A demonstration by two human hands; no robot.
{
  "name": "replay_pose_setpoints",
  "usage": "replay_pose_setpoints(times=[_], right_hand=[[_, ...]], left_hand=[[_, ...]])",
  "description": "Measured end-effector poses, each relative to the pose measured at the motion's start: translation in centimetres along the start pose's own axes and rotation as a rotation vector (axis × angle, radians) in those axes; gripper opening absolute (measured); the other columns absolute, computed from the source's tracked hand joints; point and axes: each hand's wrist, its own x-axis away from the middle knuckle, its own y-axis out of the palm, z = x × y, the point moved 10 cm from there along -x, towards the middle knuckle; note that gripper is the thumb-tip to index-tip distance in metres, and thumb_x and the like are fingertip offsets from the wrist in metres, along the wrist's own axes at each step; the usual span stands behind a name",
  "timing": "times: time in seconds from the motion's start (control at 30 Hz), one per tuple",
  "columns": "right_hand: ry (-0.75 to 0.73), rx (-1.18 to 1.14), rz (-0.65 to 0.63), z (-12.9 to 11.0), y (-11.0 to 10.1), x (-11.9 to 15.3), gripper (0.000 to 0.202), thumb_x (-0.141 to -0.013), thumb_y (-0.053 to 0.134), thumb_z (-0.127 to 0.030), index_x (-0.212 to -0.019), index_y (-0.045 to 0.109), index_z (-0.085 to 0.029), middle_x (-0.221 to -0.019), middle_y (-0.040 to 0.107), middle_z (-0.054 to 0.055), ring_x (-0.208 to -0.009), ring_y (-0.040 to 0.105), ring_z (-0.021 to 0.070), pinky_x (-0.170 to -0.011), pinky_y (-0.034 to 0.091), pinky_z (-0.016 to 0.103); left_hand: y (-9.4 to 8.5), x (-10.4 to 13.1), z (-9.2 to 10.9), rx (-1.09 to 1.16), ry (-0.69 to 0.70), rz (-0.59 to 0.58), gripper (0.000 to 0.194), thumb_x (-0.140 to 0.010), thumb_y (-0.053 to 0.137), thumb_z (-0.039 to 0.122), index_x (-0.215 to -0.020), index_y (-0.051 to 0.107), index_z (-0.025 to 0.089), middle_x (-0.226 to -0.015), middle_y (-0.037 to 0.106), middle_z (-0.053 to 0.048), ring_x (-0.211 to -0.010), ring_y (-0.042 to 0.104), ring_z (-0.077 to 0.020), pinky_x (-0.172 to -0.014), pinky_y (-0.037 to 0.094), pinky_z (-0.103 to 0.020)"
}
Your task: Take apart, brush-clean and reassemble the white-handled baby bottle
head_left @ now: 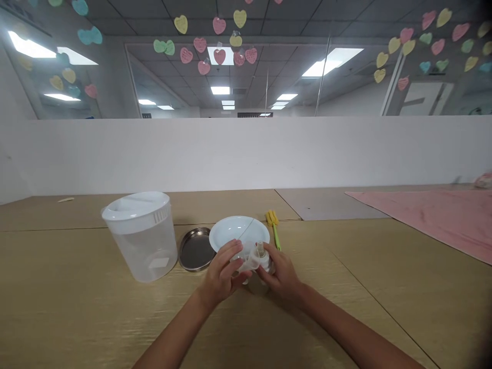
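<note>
In front of the white bowl (230, 225), both hands meet around small translucent white parts. My right hand (283, 274) pinches a white collar-like piece (265, 260) with a clear, nipple-shaped tip standing up from it. Curled around a clear cap-like piece (248, 256) is my left hand (221, 274), its thumb underneath and its fingers above. The two pieces touch or overlap; whether they are joined I cannot tell. Fingers hide their lower parts. Just beyond my right hand lies a brush (273, 221) with a yellow sponge head and a green handle.
A tall translucent bucket (146, 251) with a white lid stands at the left. Between it and the bowl lies a round dark metal tray (192, 259). A pink cloth (434, 215) covers the far right of the table (96, 318). A white wall rises behind.
</note>
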Motion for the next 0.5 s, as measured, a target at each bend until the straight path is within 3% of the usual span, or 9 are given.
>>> replay_pose_setpoints(times=[0.27, 0.5], right_hand=[[-0.001, -0.057, -0.059, -1.0, 0.3, -0.1, 0.033, -0.081, 0.048, -0.034, -0.110, 0.046, -0.018, -0.082, 0.064, 0.005, -0.068, 0.058, 0.0167, -0.061, 0.047, 0.028], [-0.076, -0.039, -0.009, -1.5, 0.1, 0.3, 0.037, -0.082, 0.047, -0.038, -0.113, 0.043, -0.018, -0.085, 0.063, 0.005, -0.069, 0.058, 0.0167, -0.061, 0.047, 0.028]], left_hand=[[0.5, -0.6, 0.5, 0.015, -0.048, -0.037, 0.019, -0.087, 0.047, 0.022, -0.106, 0.043, 0.021, -0.107, 0.061, -0.011, -0.110, 0.056, -0.0200, -0.081, 0.057, -0.038], [0.4, 0.1, 1.6, -0.069, 0.101, -0.053, 0.016, -0.083, 0.054, 0.017, -0.098, 0.052, 0.020, -0.105, 0.060, -0.009, -0.114, 0.053, -0.0222, -0.083, 0.056, -0.038]])
